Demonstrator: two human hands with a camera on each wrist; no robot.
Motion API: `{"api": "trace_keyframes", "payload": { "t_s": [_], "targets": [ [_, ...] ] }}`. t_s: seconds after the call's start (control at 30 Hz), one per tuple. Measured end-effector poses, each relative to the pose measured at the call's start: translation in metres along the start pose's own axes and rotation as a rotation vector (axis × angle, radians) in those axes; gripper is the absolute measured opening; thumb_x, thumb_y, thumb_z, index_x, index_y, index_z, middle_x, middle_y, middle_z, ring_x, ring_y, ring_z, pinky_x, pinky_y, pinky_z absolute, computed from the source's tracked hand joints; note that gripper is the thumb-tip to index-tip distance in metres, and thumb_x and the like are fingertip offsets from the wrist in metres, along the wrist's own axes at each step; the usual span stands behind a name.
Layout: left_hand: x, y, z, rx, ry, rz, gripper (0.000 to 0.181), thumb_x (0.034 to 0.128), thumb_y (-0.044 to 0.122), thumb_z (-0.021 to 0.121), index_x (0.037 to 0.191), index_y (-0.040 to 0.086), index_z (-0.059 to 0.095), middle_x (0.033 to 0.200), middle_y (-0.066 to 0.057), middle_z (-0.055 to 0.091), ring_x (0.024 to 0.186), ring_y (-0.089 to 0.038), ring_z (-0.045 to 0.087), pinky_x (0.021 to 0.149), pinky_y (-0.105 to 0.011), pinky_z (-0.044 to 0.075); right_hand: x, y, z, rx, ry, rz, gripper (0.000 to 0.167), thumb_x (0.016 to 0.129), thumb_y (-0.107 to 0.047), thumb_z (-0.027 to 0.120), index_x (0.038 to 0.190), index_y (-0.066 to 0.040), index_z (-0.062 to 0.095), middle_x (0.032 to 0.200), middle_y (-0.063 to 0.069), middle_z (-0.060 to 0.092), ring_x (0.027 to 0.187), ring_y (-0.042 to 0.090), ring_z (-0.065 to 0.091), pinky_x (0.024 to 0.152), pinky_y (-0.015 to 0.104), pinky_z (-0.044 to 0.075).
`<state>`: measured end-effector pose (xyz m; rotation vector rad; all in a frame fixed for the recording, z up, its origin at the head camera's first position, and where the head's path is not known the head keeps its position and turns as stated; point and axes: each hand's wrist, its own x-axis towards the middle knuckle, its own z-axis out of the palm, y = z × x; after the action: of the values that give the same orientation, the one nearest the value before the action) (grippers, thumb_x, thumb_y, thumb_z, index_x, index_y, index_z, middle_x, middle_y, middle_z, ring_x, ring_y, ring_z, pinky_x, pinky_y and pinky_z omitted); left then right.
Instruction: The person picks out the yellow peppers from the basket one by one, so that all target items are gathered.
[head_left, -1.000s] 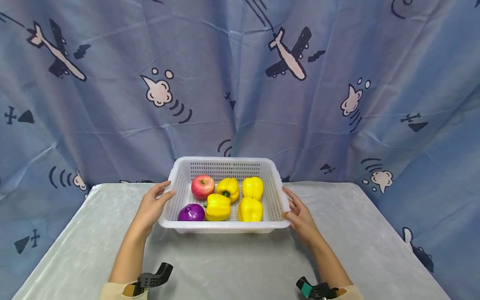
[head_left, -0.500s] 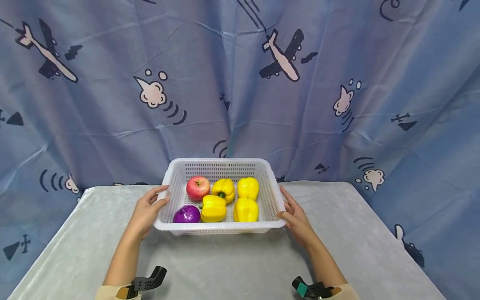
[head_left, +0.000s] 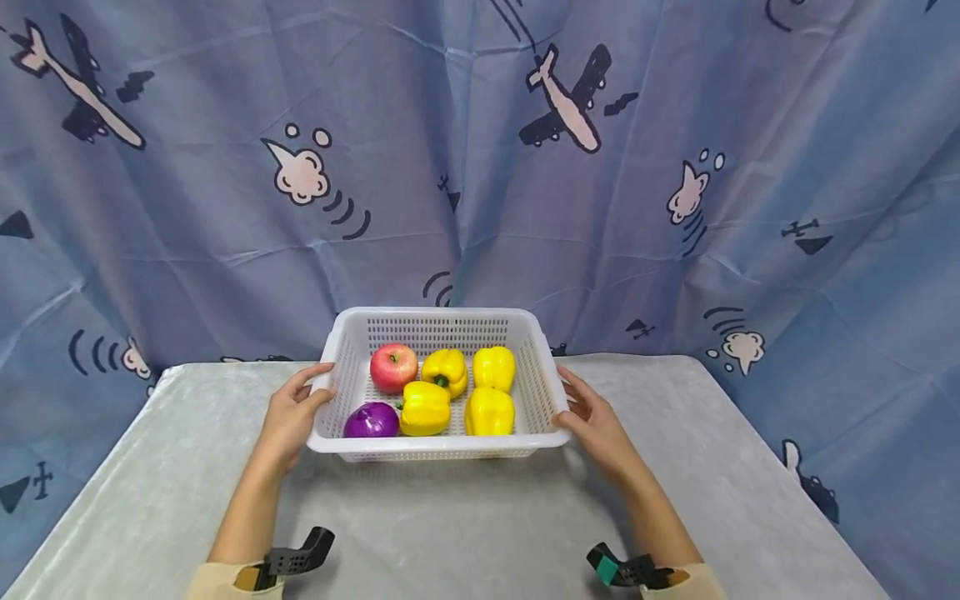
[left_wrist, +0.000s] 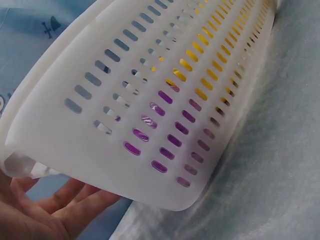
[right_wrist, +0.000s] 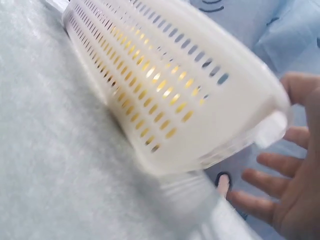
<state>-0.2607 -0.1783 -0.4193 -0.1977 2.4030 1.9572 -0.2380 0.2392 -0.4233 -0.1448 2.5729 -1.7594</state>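
A white perforated plastic basket [head_left: 442, 444] stands at the middle of the cloth-covered table in the head view. Inside it lie a red apple [head_left: 393, 367], a purple onion [head_left: 372, 420] and several yellow bell peppers [head_left: 425, 408]. My left hand [head_left: 291, 417] holds the basket's left end, its thumb at the rim. At the opposite end, my right hand [head_left: 597, 423] holds the rim by the thumb, with the other fingers outside the end wall. The right wrist view has those lower fingers [right_wrist: 272, 175] spread apart, off the wall. Both wrist views show the basket's near side wall.
A pale grey cloth covers the table [head_left: 450, 525]. Behind its far edge hangs a blue curtain [head_left: 420, 167] printed with planes and clouds, close to the basket's back rim. Black wrist mounts [head_left: 300, 552] sit on both forearms.
The head view has shifted slightly. Basket, contents and both hands keep nearly the same places on the table.
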Motion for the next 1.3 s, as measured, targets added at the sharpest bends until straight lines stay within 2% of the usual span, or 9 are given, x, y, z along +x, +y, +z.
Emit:
{"api": "trace_keyframes", "payload": {
  "t_s": [0.1, 0.23, 0.37, 0.53, 0.73, 0.83, 1.07, 1.3],
  "targets": [
    [0.001, -0.001, 0.001, -0.010, 0.016, -0.004, 0.051, 0.1024, 0.013, 0.050, 0.153, 0.015, 0.044, 0.152, -0.021, 0.049, 0.133, -0.030, 0.051, 0.100, -0.037, 0.049, -0.001, -0.007, 0.000, -0.156, 0.056, -0.055, 0.070, 0.093, -0.013, 0.066, 0.157, -0.016, 0.038, 0.161, 0.013, 0.039, 0.145, 0.040, 0.042, 0.113, 0.057, 0.043],
    [0.001, -0.002, 0.002, -0.018, 0.024, -0.006, 0.051, 0.1018, 0.011, 0.051, 0.152, 0.015, 0.045, 0.151, -0.022, 0.050, 0.132, -0.030, 0.051, 0.100, -0.037, 0.048, -0.001, -0.018, 0.001, -0.311, 0.136, -0.100, 0.063, 0.093, -0.021, 0.069, 0.152, -0.014, 0.046, 0.157, 0.014, 0.045, 0.146, 0.039, 0.040, 0.116, 0.062, 0.036],
    [0.001, -0.002, 0.003, -0.031, 0.022, 0.005, 0.051, 0.1017, 0.011, 0.050, 0.152, 0.013, 0.045, 0.151, -0.023, 0.049, 0.131, -0.029, 0.050, 0.101, -0.037, 0.046, 0.000, -0.028, 0.006, -0.363, 0.174, -0.156, 0.054, 0.092, -0.020, 0.070, 0.144, -0.012, 0.056, 0.154, 0.015, 0.049, 0.145, 0.039, 0.042, 0.116, 0.065, 0.034],
    [0.002, -0.004, 0.004, -0.049, 0.024, 0.007, 0.050, 0.1020, 0.011, 0.050, 0.152, 0.013, 0.045, 0.152, -0.023, 0.048, 0.133, -0.030, 0.049, 0.104, -0.040, 0.046, 0.007, -0.042, 0.018, -0.375, 0.144, -0.172, 0.049, 0.091, -0.021, 0.072, 0.138, -0.010, 0.061, 0.153, 0.014, 0.051, 0.145, 0.039, 0.042, 0.115, 0.065, 0.035],
    [0.001, -0.006, 0.002, -0.066, 0.038, 0.005, 0.050, 0.1020, 0.010, 0.049, 0.152, 0.012, 0.044, 0.154, -0.024, 0.045, 0.137, -0.033, 0.046, 0.110, -0.048, 0.042, 0.017, -0.055, 0.032, -0.354, 0.126, -0.150, 0.048, 0.092, -0.021, 0.071, 0.138, -0.010, 0.062, 0.150, 0.014, 0.054, 0.144, 0.039, 0.044, 0.116, 0.066, 0.033],
    [0.001, -0.008, 0.002, -0.074, 0.046, 0.005, 0.050, 0.1020, 0.009, 0.049, 0.151, 0.012, 0.045, 0.154, -0.024, 0.045, 0.137, -0.033, 0.046, 0.111, -0.050, 0.041, 0.022, -0.060, 0.039, -0.333, 0.118, -0.137, 0.048, 0.093, -0.023, 0.071, 0.138, -0.010, 0.061, 0.147, 0.015, 0.057, 0.142, 0.038, 0.047, 0.116, 0.063, 0.035],
    [0.002, -0.008, 0.005, -0.087, 0.051, 0.015, 0.049, 0.1017, 0.009, 0.049, 0.151, 0.012, 0.046, 0.152, -0.024, 0.047, 0.133, -0.030, 0.047, 0.106, -0.044, 0.042, 0.031, -0.065, 0.052, -0.278, 0.079, -0.120, 0.049, 0.092, -0.025, 0.073, 0.137, -0.010, 0.062, 0.147, 0.013, 0.057, 0.137, 0.036, 0.052, 0.106, 0.054, 0.050],
    [0.004, -0.006, 0.004, -0.069, 0.064, 0.025, 0.048, 0.1013, 0.009, 0.050, 0.149, 0.013, 0.049, 0.149, -0.023, 0.051, 0.129, -0.028, 0.050, 0.099, -0.035, 0.045, 0.039, -0.061, 0.062, -0.270, 0.062, -0.069, 0.050, 0.091, -0.028, 0.074, 0.137, -0.013, 0.063, 0.147, 0.013, 0.056, 0.136, 0.036, 0.052, 0.104, 0.053, 0.052]
  ]
}}
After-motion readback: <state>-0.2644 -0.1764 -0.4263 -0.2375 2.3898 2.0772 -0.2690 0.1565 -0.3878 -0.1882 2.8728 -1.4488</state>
